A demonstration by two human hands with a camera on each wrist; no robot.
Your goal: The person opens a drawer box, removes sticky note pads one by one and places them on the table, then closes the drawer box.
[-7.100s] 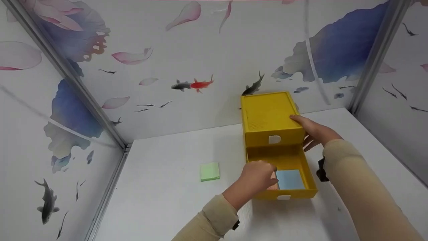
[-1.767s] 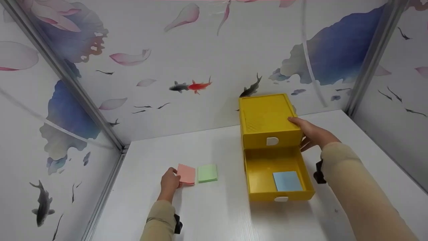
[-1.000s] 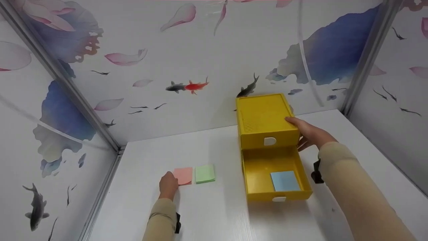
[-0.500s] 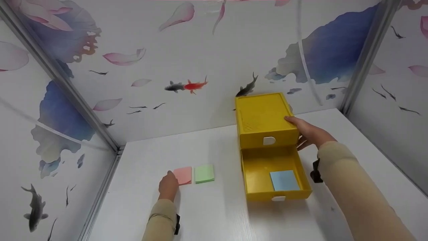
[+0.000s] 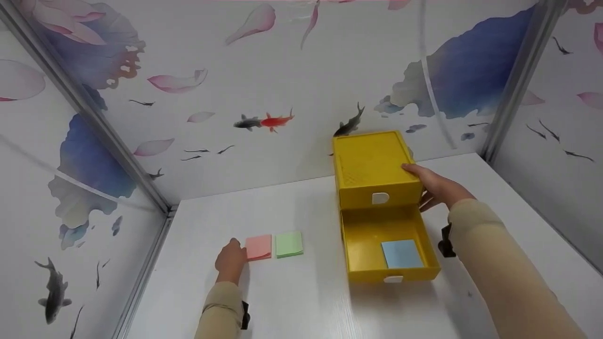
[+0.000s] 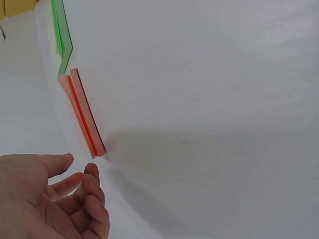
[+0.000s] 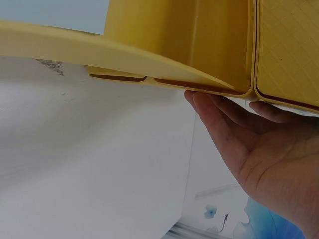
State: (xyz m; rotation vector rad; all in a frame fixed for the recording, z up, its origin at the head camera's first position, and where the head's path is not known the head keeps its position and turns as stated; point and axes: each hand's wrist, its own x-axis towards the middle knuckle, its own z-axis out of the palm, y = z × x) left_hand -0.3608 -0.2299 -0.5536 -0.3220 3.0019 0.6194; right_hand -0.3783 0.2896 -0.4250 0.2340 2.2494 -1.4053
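My left hand (image 5: 231, 260) is just left of a pink sticky note pad (image 5: 258, 247) lying on the white table. In the left wrist view, thumb and loosely bent fingers are parted, holding nothing, a small gap from the pad's end. A green sticky note pad (image 5: 289, 244) lies close to the pink one's right. My right hand (image 5: 440, 187) rests on the yellow two-drawer box (image 5: 374, 157), thumb on its top edge; the right wrist view shows fairly straight fingertips (image 7: 199, 99) against its side. The lower drawer (image 5: 360, 256) is pulled out, with a blue sticky note pad (image 5: 403, 254) inside.
The white table (image 5: 292, 301) meets a back wall (image 5: 264, 160) printed with fish and petals, right behind the box. Metal posts (image 5: 155, 188) edge the side walls. The upper drawer, with its white handle (image 5: 380, 198), is closed.
The pink pad came out of the drawer in my left hand and was set down beside the green one. The left hand has let go and drawn slightly left. The right hand stays on the box.
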